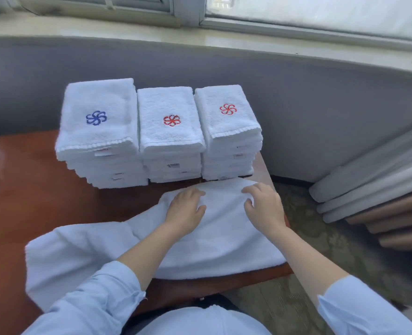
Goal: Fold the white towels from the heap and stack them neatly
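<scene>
White towel (pixel 214 238) lies spread on the counter (pixel 42 189), near-right part, one end trailing off toward the person's left. Both hands sit on its far end, just in front of the stacks. L hand (pixel 185 209): palm down, fingers (pixel 192 193) straight-ish and flat on the cloth, tips near the far edge, gripping nothing. R hand (pixel 264 206): fingers (pixel 255 189) bent, tips on the towel's far-right corner, w/ a small fold nipped btwn thumb and forefinger. Behind: 3 folded stacks side by side, touching; left stack (pixel 96 131) has a blue logo on top, middle stack (pixel 171 131) and right stack (pixel 229 122) red.
</scene>
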The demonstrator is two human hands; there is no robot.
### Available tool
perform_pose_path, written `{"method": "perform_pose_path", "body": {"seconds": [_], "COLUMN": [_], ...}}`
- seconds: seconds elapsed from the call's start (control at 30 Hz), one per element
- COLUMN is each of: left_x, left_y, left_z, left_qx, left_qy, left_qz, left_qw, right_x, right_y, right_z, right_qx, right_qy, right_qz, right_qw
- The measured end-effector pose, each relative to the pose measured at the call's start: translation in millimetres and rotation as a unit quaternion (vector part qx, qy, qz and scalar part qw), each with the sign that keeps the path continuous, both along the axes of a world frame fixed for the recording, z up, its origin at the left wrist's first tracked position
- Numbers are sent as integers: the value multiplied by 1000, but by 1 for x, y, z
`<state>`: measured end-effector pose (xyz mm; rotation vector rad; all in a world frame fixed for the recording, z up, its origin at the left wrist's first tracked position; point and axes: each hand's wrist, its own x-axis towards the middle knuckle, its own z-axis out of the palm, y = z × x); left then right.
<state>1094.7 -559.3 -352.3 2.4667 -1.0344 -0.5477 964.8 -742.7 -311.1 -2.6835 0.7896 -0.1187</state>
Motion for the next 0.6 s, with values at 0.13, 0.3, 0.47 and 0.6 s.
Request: {"method": "perform_pose_path", "body": {"seconds": [0.13,0.3,0.47,0.6], "left_x": [-4,-7,-14,-20], "left_y": [31,99,176,231], "left_z": [3,10,21,26], "left_qx": [-9,-9,11,36], "left_qy": [-12,-33,-41,-33], "left_qz": [64,167,275,347], "left_qw": [998,985,961,937], "right_x": [22,55,87,112], "right_y": [32,90,151,200], "right_z": [-14,-21,-16,-12], "right_qx": [113,131,140,141], "right_qy": [69,107,108,120], "right_qz": [118,241,328,383], "right_qw": [984,956,928,905]}}
